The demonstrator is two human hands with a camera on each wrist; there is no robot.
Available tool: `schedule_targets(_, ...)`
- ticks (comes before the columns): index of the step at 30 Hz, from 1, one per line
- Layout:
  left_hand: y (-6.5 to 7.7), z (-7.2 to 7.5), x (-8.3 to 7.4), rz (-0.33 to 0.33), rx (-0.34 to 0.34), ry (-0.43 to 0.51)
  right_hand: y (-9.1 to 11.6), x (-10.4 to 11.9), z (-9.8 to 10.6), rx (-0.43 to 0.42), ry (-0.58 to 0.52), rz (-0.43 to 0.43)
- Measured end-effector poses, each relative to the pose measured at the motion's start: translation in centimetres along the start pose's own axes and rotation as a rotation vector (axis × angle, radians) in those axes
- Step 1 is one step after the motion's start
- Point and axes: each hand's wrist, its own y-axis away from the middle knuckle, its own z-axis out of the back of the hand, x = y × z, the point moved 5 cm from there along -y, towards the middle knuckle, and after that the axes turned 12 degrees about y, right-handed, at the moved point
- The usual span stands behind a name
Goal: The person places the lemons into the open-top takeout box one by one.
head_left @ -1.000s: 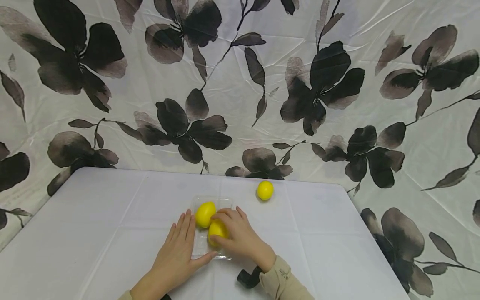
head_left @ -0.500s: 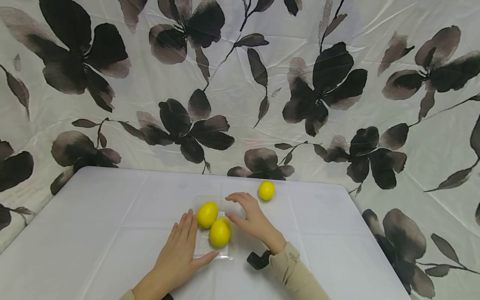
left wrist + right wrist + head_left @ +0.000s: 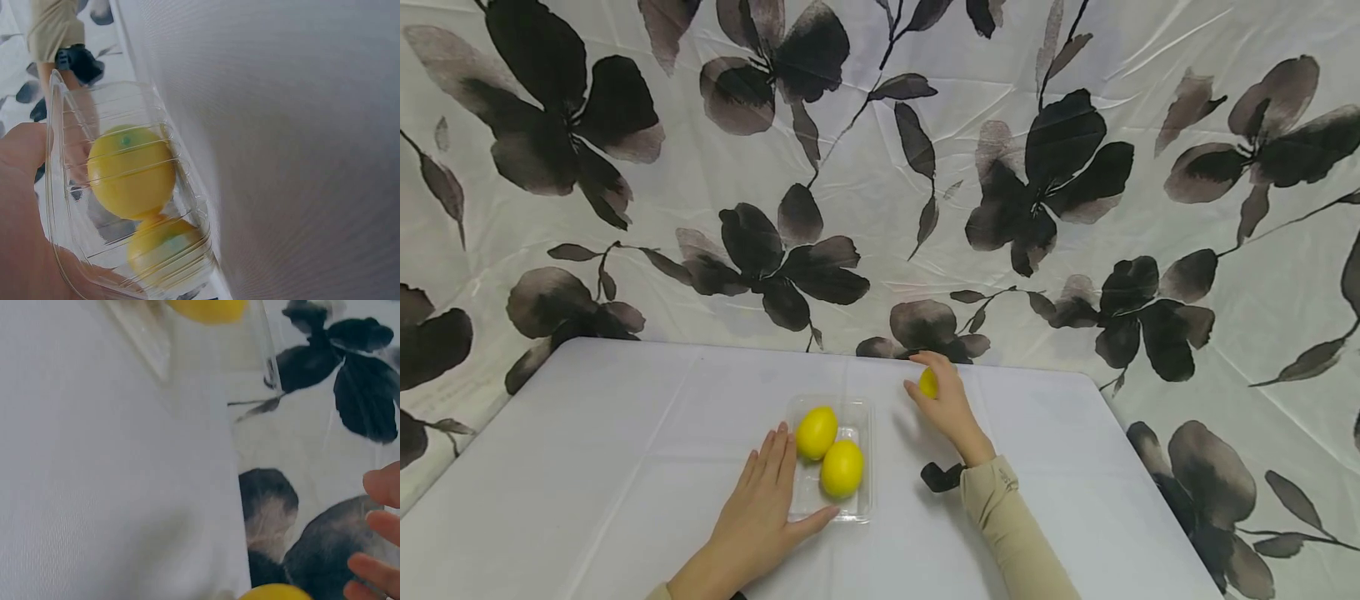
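A clear plastic tray sits on the white table with two yellow lemons inside, one farther back than the other. My left hand rests along its left side, fingers straight and thumb spread across the front corner. In the left wrist view, both lemons show through the tray's ribbed wall. Near the table's back edge, my right hand reaches over a third lemon and partly hides it. The right wrist view shows the fingers spread apart, with a gap between them and that lemon.
A white cloth covers the table. Behind it hangs a pale curtain printed with dark flowers. A black wrist camera sits at the right sleeve.
My right hand has let go of the front lemon in the tray and moved right and back to the third lemon. The left hand has stayed by the tray.
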Motion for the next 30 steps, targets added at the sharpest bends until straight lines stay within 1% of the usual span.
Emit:
schedule_targets(2,0.0,0.0,0.0,-0.002,-0.002,0.002,0.0,-1.0,-0.1,0.005,0.013,-0.071)
schedule_targets(5,0.0,0.0,0.0,-0.006,-0.006,-0.002,0.3,-2.2,-0.5,0.036,0.009,-0.183)
schedule_targets(7,0.0,0.0,0.0,-0.008,-0.011,-0.006,0.4,-2.9,-0.9,0.057,-0.003,-0.232)
schedule_targets(8,0.0,0.0,0.0,-0.009,-0.013,-0.007,0.5,-3.2,-1.0,0.060,-0.009,-0.243)
schedule_targets(12,0.0,0.0,0.0,-0.011,-0.019,-0.010,0.6,-4.0,-1.6,0.042,-0.042,-0.245)
schedule_targets(18,0.0,0.0,-0.1,-0.016,-0.017,-0.007,1.0,-4.8,-2.3,0.030,-0.074,-0.262)
schedule_targets(30,0.1,-0.1,0.1,0.002,-0.010,0.003,1.6,-6.1,-3.4,-0.047,-0.114,-0.213)
